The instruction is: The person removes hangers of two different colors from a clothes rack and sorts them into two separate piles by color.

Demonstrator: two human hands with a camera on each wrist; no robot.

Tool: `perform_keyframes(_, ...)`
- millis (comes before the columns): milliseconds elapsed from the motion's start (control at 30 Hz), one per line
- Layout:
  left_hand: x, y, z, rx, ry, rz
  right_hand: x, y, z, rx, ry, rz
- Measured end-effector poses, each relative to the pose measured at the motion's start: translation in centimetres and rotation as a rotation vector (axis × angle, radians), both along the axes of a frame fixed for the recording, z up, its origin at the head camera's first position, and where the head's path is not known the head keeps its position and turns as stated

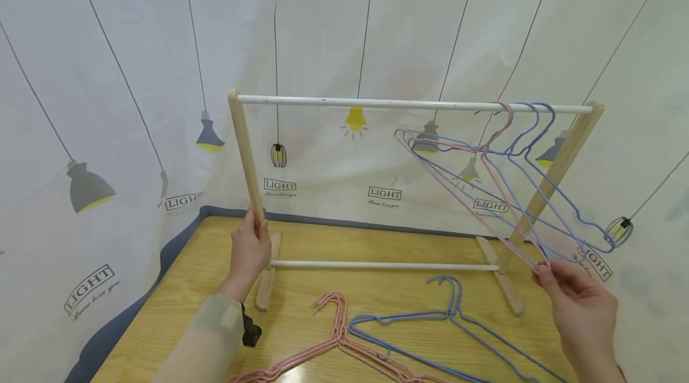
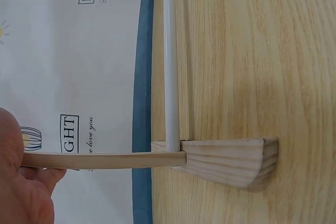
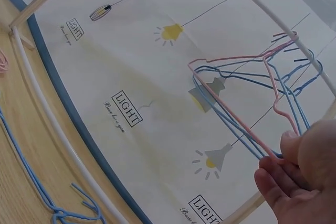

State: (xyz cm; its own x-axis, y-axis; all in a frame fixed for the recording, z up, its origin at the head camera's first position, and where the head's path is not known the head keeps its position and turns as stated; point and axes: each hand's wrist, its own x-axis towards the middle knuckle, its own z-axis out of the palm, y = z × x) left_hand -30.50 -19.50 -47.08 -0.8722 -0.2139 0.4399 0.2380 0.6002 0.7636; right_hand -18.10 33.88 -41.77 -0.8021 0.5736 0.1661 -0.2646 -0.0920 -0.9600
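Note:
A small clothes rack with wooden posts and a white top rod [image 1: 377, 103] stands on the wooden table [image 1: 177, 287]. My left hand [image 1: 255, 233] grips the left post [image 1: 244, 155] low down; the left wrist view shows that post [image 2: 105, 160] meeting its wooden foot [image 2: 231, 162]. A pink hanger [image 1: 447, 182] and blue hangers [image 1: 560, 197] hang tilted at the rod's right end. My right hand [image 1: 542, 272] pinches the pink hanger's lower corner; in the right wrist view, fingers [image 3: 278, 182] hold the pink hanger [image 3: 236, 124].
Loose pink hangers [image 1: 339, 341] and blue hangers [image 1: 447, 323] lie on the table in front of the rack. A white lower rod [image 1: 377, 264] joins the two feet. A lamp-printed curtain [image 1: 107, 102] closes off the back and both sides.

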Motion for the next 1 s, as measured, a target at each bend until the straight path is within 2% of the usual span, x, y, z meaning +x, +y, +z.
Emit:
perform_keyframes(200,0.0,0.0,0.0,0.008,-0.004,0.003,0.3,-1.4,-0.1,0.079,0.190,0.128)
perform_keyframes(333,0.0,0.0,-0.1,0.011,-0.001,0.005,0.2,-1.8,0.0,0.174,0.290,0.134)
perform_keyframes(433,0.0,0.0,0.0,0.011,-0.002,0.006,0.3,-1.7,0.1,0.240,0.364,0.065)
perform_keyframes(533,0.0,0.1,0.0,0.014,-0.010,0.003,0.4,-1.5,0.3,0.309,0.391,-0.046)
perform_keyframes(667,-0.1,0.2,0.0,0.018,-0.021,0.003,0.6,-1.1,0.8,0.451,0.332,-0.229)
perform_keyframes(767,-0.1,0.1,0.0,0.016,-0.026,0.007,0.8,-0.9,1.0,0.490,0.308,-0.325)
perform_keyframes(900,-0.1,0.1,0.0,0.012,-0.027,0.011,1.0,-0.8,1.1,0.563,0.342,-0.384)
perform_keyframes(1000,-0.1,0.1,0.0,0.013,-0.025,0.015,1.3,-0.8,1.3,0.705,0.350,-0.425)
